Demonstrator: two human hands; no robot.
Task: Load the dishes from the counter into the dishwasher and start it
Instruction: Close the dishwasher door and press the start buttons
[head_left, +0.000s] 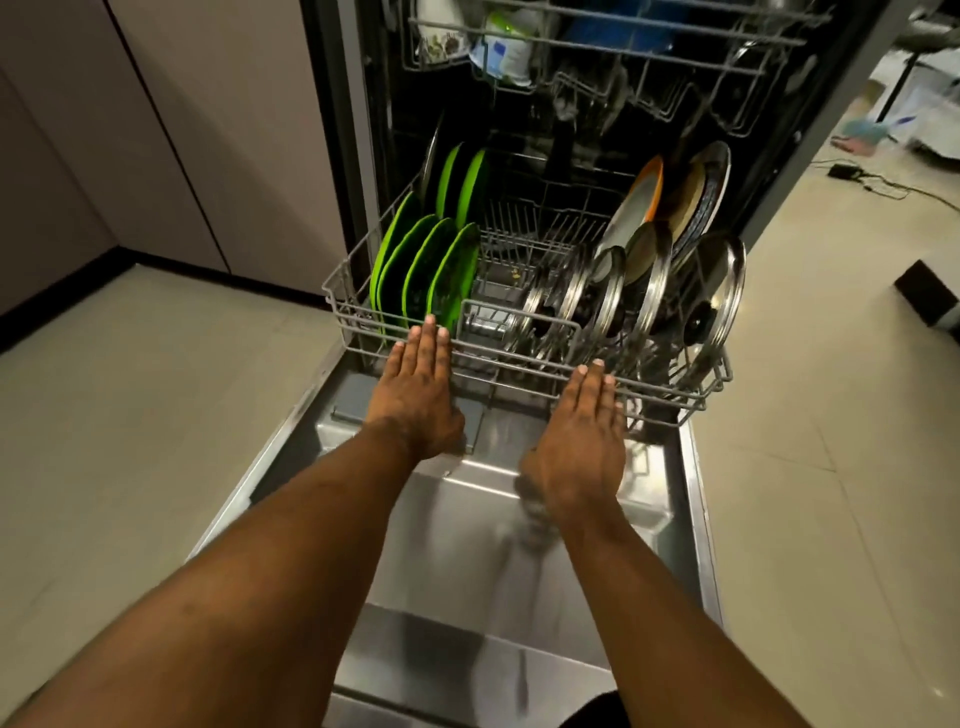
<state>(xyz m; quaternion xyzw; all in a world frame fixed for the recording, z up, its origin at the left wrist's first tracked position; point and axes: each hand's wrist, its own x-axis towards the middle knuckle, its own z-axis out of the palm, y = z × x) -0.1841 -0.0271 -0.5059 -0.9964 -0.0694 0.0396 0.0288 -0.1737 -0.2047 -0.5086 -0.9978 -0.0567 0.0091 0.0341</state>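
Observation:
The dishwasher stands open, its steel door (519, 545) folded flat toward me. The grey wire lower rack (343, 306) is partly pulled out over the door. Several green plates (426, 270) stand on edge at its left, and steel lids (649, 291) and round plates (639, 202) fill its right side. My left hand (415, 389) has straight fingers whose tips touch the rack's front rail. My right hand (582, 436) is likewise flat, with its fingertips against the front rail further right. Neither hand holds anything.
The upper rack (597, 41) above holds cups and a blue item. Pale cabinet doors (182, 130) stand to the left. Tiled floor (130, 415) lies on both sides, with a cable and small black box (847, 171) at the far right.

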